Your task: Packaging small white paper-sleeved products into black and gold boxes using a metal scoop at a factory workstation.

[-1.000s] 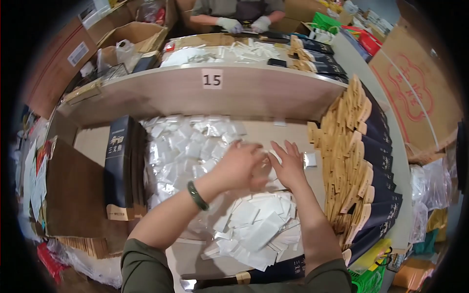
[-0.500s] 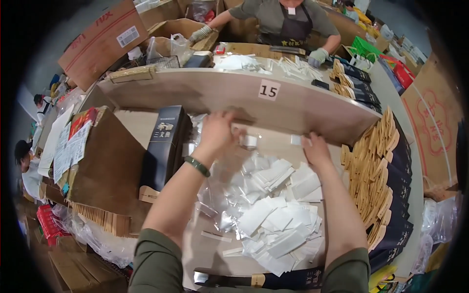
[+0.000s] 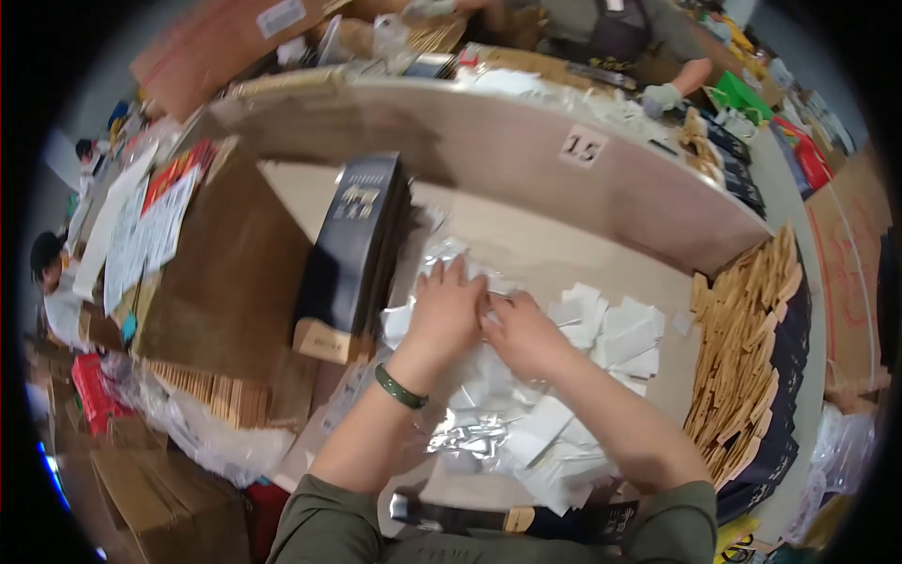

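- We take the divider (image 3: 451,127) as our landmark; the packets (image 3: 477,390) lie on its near side, spread below its middle, some white and some shiny.
- We see the left hand (image 3: 447,310) palm down over the packets nearest the divider, its fingers extended and a little apart — perhaps laid flat so that it can cover several loose ones at once.
- The right hand (image 3: 519,331) meets it at the thumb side, fingers bent inward; we cannot tell whether the tips pinch a packet, as both hands hide that spot. Held so close, the two seem placed to work on the same small patch.
- White slips (image 3: 628,331) lie overlapping on the divider's near side, right of the packets, probably heaped loosely because they are thin and slide.
- Navy boxes (image 3: 348,235) stand stacked toward the divider's left end, out of the forearms' way, we judge; a brown carton (image 3: 230,273) sits farther left.
- Toward the divider's right end, packs (image 3: 738,362) overlap in a long row, tan edges showing — likely fanned so that each can be told from its neighbour.
- Farthest on the near side of the divider, a flat box (image 3: 470,515) lies by the person's body.
- Beyond the divider we see a co-worker's gloved hand (image 3: 660,100), well apart from ours.
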`<state>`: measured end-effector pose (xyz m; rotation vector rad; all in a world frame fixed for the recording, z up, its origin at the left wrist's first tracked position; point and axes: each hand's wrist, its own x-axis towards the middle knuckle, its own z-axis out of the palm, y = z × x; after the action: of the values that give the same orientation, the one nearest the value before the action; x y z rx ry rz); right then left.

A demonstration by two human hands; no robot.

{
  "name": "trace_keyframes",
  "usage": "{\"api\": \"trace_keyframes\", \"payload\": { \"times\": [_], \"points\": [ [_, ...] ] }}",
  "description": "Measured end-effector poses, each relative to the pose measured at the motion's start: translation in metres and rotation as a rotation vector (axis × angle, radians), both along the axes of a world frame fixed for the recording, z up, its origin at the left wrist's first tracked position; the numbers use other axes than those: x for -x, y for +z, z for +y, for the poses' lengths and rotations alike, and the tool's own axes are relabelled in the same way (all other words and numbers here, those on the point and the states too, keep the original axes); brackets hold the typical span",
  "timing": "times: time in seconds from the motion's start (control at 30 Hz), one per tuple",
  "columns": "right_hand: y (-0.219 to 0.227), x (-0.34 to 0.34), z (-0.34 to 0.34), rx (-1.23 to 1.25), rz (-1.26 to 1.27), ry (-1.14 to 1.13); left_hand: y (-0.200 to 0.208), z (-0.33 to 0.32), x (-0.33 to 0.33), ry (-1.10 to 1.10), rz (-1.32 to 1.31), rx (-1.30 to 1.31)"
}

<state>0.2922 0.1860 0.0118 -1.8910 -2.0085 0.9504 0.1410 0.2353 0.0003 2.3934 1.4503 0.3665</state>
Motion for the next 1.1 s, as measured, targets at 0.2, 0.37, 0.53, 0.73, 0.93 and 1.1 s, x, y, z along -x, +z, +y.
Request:
{"api": "trace_keyframes", "payload": {
  "times": [0.2, 0.37, 0.53, 0.73, 0.93, 1.1],
  "points": [
    [0.053, 0.011, 0.007, -0.211, -0.209, 0.231, 0.044, -0.069, 0.057, -0.125, -0.089, -0.247],
    [0.022, 0.020, 0.144, -0.581, -0.123, 0.212, 0.013, -0.150, 0.156, 0.270, -0.200, -0.037],
    [-0.036, 0.064, 0.257, -0.310, 0.418, 0.068, -0.011, -0.162, 0.170, 0.434, 0.037, -0.012],
    [-0.028, 0.089, 0.246, 0.296, 0.469, -0.163, 0.003, -0.157, 0.170, 0.631, -0.033, 0.296],
    [-0.060, 0.031, 0.196, -0.538, -0.195, 0.249, -0.004, -0.153, 0.164, 0.532, -0.122, 0.188],
    [-0.055, 0.026, 0.101, -0.273, 0.079, 0.235, 0.005, -0.166, 0.164, 0.647, -0.482, 0.209]
  ]
}}
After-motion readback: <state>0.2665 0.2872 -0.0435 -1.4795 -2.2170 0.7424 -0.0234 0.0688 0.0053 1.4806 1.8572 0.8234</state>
